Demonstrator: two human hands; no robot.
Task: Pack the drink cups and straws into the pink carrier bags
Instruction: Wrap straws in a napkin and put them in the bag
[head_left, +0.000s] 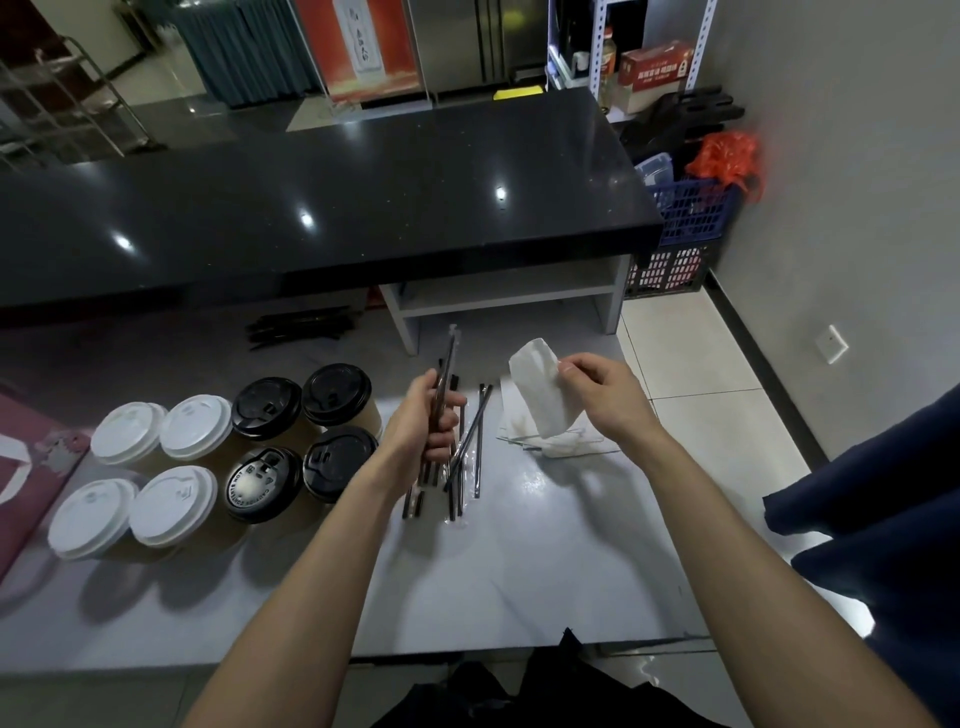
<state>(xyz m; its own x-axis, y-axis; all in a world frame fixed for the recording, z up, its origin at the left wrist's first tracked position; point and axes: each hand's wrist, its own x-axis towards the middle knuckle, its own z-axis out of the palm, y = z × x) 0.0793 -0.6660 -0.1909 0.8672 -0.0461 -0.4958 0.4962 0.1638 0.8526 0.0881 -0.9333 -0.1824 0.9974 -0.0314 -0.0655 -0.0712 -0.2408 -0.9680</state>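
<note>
My left hand (426, 415) grips a wrapped black straw (450, 353) that points up and away from me. My right hand (597, 395) pinches a small white paper bag (537, 389) by its top edge, held above the grey worktop (519, 561). Several more wrapped straws (475, 441) lie loose on the worktop between my hands. To the left stand several lidded cups, some with white lids (171, 504) and some with black lids (337, 395). A pink carrier bag (21, 467) lies flat at the far left edge.
More white paper bags (524, 431) lie under my right hand. A black raised counter (322, 208) runs across the back, with a bundle of black straws (301, 327) and a white shelf (509, 296) beneath it. Blue crates (691, 218) stand at the right wall.
</note>
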